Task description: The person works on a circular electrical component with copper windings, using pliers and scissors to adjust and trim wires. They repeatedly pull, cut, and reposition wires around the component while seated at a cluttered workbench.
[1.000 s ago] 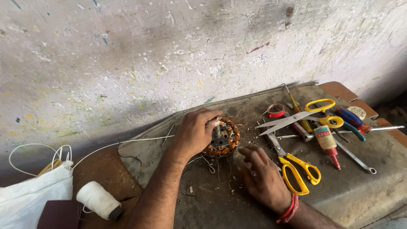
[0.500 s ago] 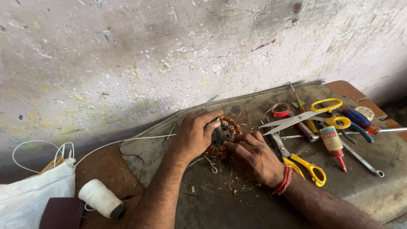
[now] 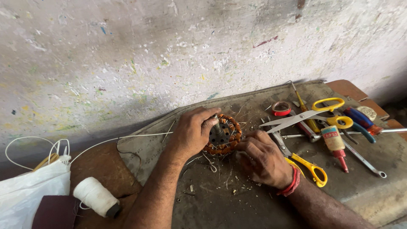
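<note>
Mid-frame on mat [image 3: 237, 212] | stator [image 3: 222, 135] tilted, pinned by left hand [image 3: 193, 132] closed over rim and shaft | right hand [image 3: 262, 157] pinching windings at lower right edge (steadied for fingerwork) | scissors [image 3: 306, 115], spool [image 3: 95, 197] idle

Scissors [image 3: 306, 115] and tools crowding right

Bare forearms, no sleeves; red thread band [image 3: 289, 183] round right wrist
</note>
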